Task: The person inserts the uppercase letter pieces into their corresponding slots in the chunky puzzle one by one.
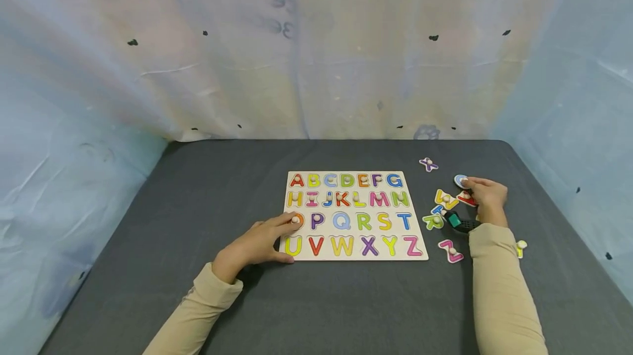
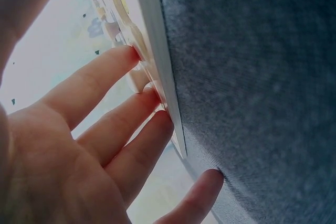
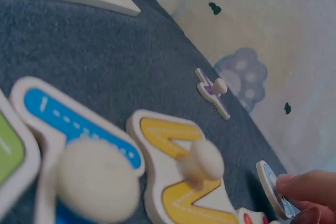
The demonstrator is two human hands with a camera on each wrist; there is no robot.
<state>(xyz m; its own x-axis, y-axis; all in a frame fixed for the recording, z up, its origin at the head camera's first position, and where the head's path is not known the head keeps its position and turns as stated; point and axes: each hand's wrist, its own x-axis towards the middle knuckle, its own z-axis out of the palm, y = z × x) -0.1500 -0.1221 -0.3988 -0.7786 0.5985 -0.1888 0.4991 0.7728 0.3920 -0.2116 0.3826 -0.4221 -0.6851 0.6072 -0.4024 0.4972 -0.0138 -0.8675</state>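
Observation:
A wooden alphabet puzzle board (image 1: 326, 228) lies on the dark table, with knobbed letters in its upper rows. My left hand (image 1: 262, 238) rests at its lower left edge, a finger by the orange O (image 1: 297, 221). The left wrist view shows extended fingers (image 2: 105, 82) touching the board's side. On the right, my right hand (image 1: 488, 195) pinches a round light blue Q puzzle piece (image 1: 460, 181). That piece (image 3: 269, 184) is tilted on edge in the right wrist view, and its knob is hidden by the fingertips. Next to it lie a yellow W (image 1: 445, 199) and a red V (image 1: 466, 198).
Loose pieces are scattered right of the board: a purple X (image 1: 428, 164), a green R (image 1: 433, 222), a blue T (image 1: 437, 210), a pink Z (image 1: 450, 251) and a yellow-green piece (image 1: 521, 248) beside the right sleeve. A patterned curtain (image 1: 316, 69) stands behind the table.

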